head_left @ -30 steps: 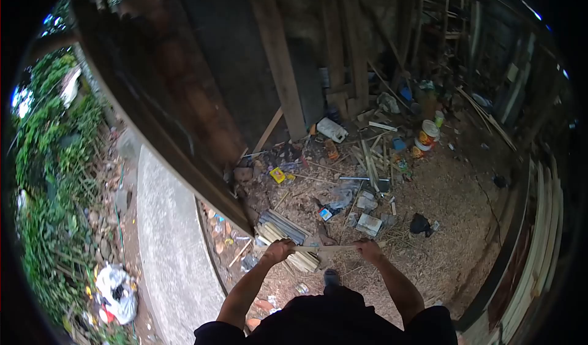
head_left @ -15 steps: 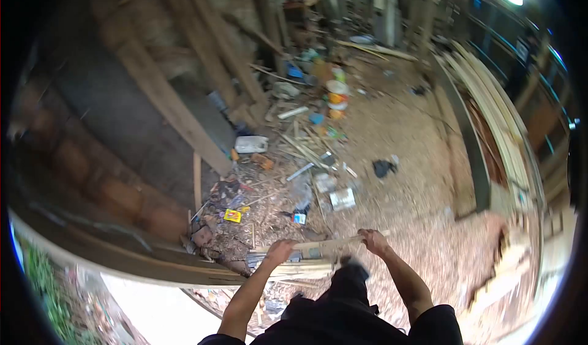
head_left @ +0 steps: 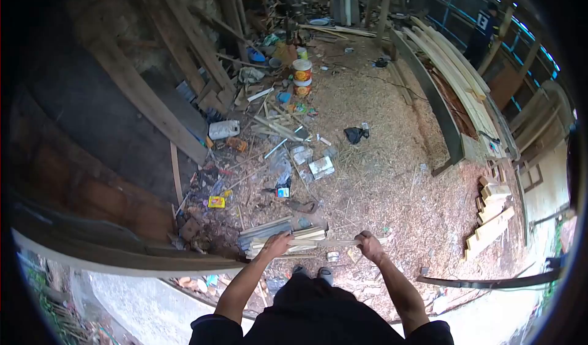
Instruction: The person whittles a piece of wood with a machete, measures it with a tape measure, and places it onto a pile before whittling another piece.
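Observation:
My left hand [head_left: 278, 245] is closed around one end of a thin wooden strip [head_left: 339, 243]. At the strip's other end, the fingers of my right hand [head_left: 370, 247] are wrapped round it. The strip lies level across the front of my body, above the floor. Below and beyond my left hand is a pile of wooden strips [head_left: 264, 228], some grey and some pale, partly covered by the hand. My shoes [head_left: 325, 275] show just below the strip.
Several long boards [head_left: 459, 69] lie on the right, with stacked wood offcuts [head_left: 490, 222] nearer me. Orange-and-white buckets [head_left: 302, 74], a black plastic bag [head_left: 355, 135] and a yellow packet [head_left: 216, 202] sit on the shaving-covered floor. Another person [head_left: 482, 30] stands far right.
My view has swung and steadied, so more of the right side shows. Both hands keep hold of the strip. My feet now appear side by side under it.

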Tool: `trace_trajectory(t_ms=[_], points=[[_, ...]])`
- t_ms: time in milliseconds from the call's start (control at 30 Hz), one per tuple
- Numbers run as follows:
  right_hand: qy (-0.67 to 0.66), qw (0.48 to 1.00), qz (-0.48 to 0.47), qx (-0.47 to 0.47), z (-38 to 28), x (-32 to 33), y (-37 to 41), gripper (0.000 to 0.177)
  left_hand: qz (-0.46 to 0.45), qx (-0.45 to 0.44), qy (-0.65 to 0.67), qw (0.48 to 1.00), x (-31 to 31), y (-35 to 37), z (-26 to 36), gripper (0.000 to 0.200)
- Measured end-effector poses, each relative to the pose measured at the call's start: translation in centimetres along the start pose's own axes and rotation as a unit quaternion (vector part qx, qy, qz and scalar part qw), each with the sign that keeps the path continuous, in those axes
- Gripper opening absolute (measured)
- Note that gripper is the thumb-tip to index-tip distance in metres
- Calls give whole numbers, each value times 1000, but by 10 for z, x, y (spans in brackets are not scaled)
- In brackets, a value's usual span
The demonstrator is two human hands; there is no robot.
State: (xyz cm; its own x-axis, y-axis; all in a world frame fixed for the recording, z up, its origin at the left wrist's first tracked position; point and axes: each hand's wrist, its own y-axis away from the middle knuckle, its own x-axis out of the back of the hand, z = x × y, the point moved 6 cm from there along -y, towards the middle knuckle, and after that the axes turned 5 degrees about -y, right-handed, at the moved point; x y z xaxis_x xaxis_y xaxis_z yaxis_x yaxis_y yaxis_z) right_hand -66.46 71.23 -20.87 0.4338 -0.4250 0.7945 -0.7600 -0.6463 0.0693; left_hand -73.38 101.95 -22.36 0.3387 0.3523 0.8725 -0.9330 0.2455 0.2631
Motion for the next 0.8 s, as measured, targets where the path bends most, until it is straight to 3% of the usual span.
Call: trace_trajectory(t_ms=[100,167,233,267,367,400,467,800], points=[[9,999,-40,-3,6,-22,14,21,10,16,36,999,-23,22,4,29],[-8,1000,-15,6,8,-44,25,19,11,25,8,1000,-48,36,-1,30],[-30,1000,-8,1,9,-65,41,18,47,-21,-4,999,-72,52,2,22],[-25,1000,-14,-8,13,-78,51,18,14,-7,-30,999,-91,57,-1,21],[15,999,-28,-33,9,-109,72,14,80,-57,-63,993,-124,72,-6,21],[48,999,-6,-5,9,-118,76,18,69,-51,-58,995,-137,76,-11,21],[18,997,-33,-68,24,-146,83,18,5,-1,5,1000,-169,77,-27,17],[16,995,-24,-97,17,-213,34,18,5,-12,-17,1000,-195,82,-98,17]])
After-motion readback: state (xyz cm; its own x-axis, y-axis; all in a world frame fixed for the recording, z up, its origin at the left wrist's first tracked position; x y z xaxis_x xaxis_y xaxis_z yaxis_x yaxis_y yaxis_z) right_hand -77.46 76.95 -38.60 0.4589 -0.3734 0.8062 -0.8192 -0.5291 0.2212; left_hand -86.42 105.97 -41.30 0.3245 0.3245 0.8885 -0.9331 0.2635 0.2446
